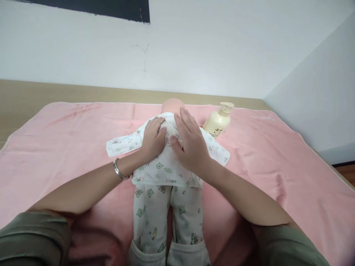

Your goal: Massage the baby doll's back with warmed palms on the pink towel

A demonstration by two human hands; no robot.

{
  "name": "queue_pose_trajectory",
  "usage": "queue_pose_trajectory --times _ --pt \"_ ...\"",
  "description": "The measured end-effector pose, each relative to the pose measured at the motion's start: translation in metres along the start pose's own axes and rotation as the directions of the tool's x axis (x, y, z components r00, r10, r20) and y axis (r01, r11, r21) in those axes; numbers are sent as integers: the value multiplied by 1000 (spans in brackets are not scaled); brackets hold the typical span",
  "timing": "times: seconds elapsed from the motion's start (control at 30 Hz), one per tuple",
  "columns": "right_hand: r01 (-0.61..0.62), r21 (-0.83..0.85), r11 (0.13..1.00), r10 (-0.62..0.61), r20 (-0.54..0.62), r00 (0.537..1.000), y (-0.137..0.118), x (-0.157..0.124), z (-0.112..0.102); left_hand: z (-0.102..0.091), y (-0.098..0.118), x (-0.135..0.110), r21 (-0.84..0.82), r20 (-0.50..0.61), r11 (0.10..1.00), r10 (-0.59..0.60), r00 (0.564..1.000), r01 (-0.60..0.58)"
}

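A baby doll [172, 105] lies on a pink blanket, its bare round head at the far end. It wears a white printed top [166, 170] and matching long pants [152, 214], with both sleeves spread out sideways. My left hand [154, 136] rests flat on the left upper part of the top, fingers stretched toward the head. Over the right upper part is my right hand [191, 142], fingers extended and raised a little; whether its palm touches the cloth I cannot tell. Neither hand holds anything.
A cream pump bottle [217, 121] leans beside the doll's right-hand sleeve. The pink blanket [69, 147] covers most of a wooden surface [24, 96]. Behind stands a white wall [194, 48], meeting another wall [327, 92] at the right.
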State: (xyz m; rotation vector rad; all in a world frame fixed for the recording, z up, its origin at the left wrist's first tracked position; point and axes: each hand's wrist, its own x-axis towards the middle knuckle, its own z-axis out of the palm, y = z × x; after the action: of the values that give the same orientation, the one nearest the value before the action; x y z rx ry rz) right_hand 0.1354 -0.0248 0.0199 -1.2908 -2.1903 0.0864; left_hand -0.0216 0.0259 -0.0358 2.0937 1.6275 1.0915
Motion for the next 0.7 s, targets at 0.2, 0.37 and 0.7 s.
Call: queue_pose_trajectory --times 0.2,0.37,0.7 --pt "-34 -35 999 38 118 992 23 10 25 2 3 -1 -66 -69 997 -35 997 31" --pt "30 6 1000 -30 -34 999 13 10 4 2 1 -1 -26 -50 1000 -9 999 8" --pt "-55 -4 998 55 152 987 16 11 10 2 4 -2 -79 -70 997 -31 997 25"
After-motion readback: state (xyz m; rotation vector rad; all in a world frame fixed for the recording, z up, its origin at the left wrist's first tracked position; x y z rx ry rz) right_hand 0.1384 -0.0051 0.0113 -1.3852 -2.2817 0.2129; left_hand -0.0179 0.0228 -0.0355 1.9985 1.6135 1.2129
